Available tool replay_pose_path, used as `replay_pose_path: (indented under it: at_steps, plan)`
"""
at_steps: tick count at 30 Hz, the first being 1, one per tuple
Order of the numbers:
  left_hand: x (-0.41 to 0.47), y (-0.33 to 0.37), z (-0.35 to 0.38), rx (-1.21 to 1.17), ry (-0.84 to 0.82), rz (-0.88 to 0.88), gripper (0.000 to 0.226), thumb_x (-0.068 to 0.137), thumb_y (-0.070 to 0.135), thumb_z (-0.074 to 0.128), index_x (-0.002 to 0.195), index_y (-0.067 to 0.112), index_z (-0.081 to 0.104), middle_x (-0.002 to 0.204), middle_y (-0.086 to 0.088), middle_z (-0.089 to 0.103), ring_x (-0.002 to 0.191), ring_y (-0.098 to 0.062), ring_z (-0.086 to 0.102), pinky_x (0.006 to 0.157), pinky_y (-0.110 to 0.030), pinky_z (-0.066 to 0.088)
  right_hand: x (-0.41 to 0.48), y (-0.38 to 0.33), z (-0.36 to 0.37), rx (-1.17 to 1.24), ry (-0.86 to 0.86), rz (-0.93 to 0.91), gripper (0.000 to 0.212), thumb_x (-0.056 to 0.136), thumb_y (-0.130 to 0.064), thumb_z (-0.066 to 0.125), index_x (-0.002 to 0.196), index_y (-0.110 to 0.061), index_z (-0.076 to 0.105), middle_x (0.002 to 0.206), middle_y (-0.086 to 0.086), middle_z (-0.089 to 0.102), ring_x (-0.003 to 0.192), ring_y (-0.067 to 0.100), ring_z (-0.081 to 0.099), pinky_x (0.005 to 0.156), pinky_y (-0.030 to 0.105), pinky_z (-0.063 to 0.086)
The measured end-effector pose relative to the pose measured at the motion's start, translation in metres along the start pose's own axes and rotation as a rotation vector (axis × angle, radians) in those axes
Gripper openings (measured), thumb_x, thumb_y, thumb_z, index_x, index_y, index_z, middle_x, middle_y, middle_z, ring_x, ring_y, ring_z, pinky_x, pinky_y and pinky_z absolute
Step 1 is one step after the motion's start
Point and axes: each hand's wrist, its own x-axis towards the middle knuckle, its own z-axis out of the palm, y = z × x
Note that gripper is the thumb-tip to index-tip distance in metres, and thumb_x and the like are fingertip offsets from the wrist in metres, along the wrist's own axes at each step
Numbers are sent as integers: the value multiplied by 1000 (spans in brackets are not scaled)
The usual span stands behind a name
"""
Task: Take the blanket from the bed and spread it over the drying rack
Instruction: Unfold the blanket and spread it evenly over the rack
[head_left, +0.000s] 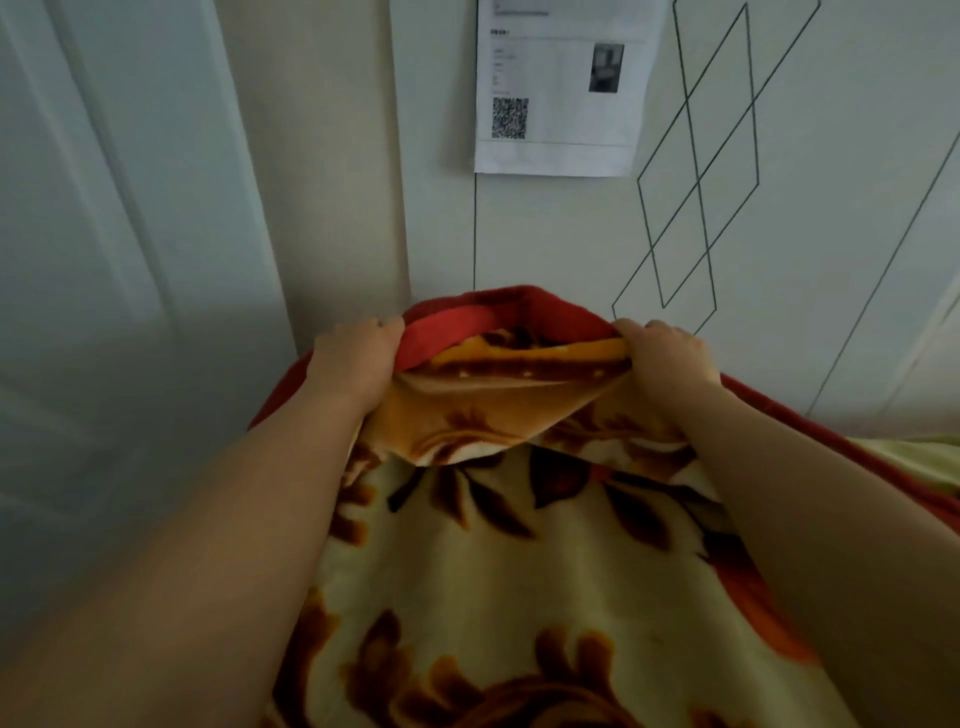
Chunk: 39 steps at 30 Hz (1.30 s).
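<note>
Hem of blanket (493, 545) between left hand (353, 364) and right hand (670, 358), fingers (657, 328) of both tight around it.

The blanket (493, 571) runs past the bottom edge of the view. Its lower part and whatever lies beneath it are hidden. At the blanket's raised red hem, the left hand (358, 364) and right hand (665, 358) grip the folds, which hide most of the fingers. Above the blanket, the paper sheet (561, 104) is cropped by the top edge, and its print and small photo are too blurred to read. Right of the blanket, a pale yellow fabric (909, 457) is cut off by the right edge.
</note>
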Motion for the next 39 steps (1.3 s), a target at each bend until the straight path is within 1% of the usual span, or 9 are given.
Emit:
replay_pose_path:
  at_steps: [3, 10, 15, 19, 22, 25, 30, 35, 39]
  plan:
    - [27, 5, 9, 48, -3, 46, 30, 96, 14, 39, 124, 11, 48, 116, -18, 59, 106, -41, 58, 84, -46, 46, 15, 5, 7, -28, -18, 35, 37, 98, -19, 43, 134, -26, 44, 109, 8, 60, 102, 30, 60, 89, 42, 48]
    - [38, 12, 63, 274, -121, 54, 33, 97, 19, 32, 125, 23, 50, 128, -3, 56, 122, -27, 45, 100, -40, 31, 15, 5, 75, -87, -207, 76, 44, 96, -24, 50, 138, -27, 37, 109, 4, 61, 97, 27, 62, 88, 40, 49]
    - [23, 10, 101, 308, -290, -1, 52, 92, 37, 43, 141, 19, 35, 137, -10, 39, 126, -29, 35, 102, -39, 28, 11, 0, 109, -122, -281, 74, 45, 98, -28, 45, 142, -25, 35, 125, 7, 58, 115, 31, 57, 102, 45, 41]
    - [13, 6, 116, 166, -345, -33, 75, 93, 45, 44, 151, 11, 12, 145, -16, 33, 131, -33, 36, 108, -40, 28, 4, -1, 124, -95, -302, 73, 62, 95, -35, 53, 148, -24, 24, 140, 9, 49, 130, 33, 46, 112, 50, 31]
    - [11, 0, 106, 96, -322, -35, 90, 88, 57, 47, 152, 9, 5, 148, -18, 27, 133, -35, 35, 109, -42, 27, -1, 0, 121, -63, -307, 73, 86, 85, -49, 62, 151, -22, 14, 149, 12, 37, 137, 36, 35, 116, 53, 23]
    - [-1, 0, 92, 54, -277, -54, 95, 87, 56, 50, 152, 7, 1, 154, -19, 17, 140, -35, 25, 115, -43, 22, -10, -4, 111, -76, -286, 69, 107, 75, -62, 67, 153, -21, 5, 153, 13, 27, 140, 38, 28, 116, 54, 18]
    - [-33, 6, 73, 35, -249, -66, 92, 90, 50, 46, 153, 6, -4, 159, -19, 4, 147, -34, 6, 120, -46, 9, -33, -13, 95, -38, -201, 88, 97, 84, -53, 63, 152, -20, 3, 155, 15, 21, 142, 39, 23, 117, 53, 18]
    - [-72, 18, 49, 55, -255, -87, 94, 89, 54, 48, 152, 6, -3, 158, -17, 9, 147, -34, 8, 119, -48, 10, -66, -25, 76, 15, -193, 78, 84, 92, -35, 57, 153, -19, 2, 159, 17, 9, 147, 38, 9, 119, 49, 11]
    - [-106, 27, 30, 15, -304, -135, 92, 90, 55, 48, 152, 7, 1, 156, -16, 16, 144, -34, 14, 117, -51, 15, -95, -35, 59, 87, -256, 48, 84, 91, -33, 56, 154, -18, 2, 161, 17, 2, 148, 36, 2, 119, 47, 7]
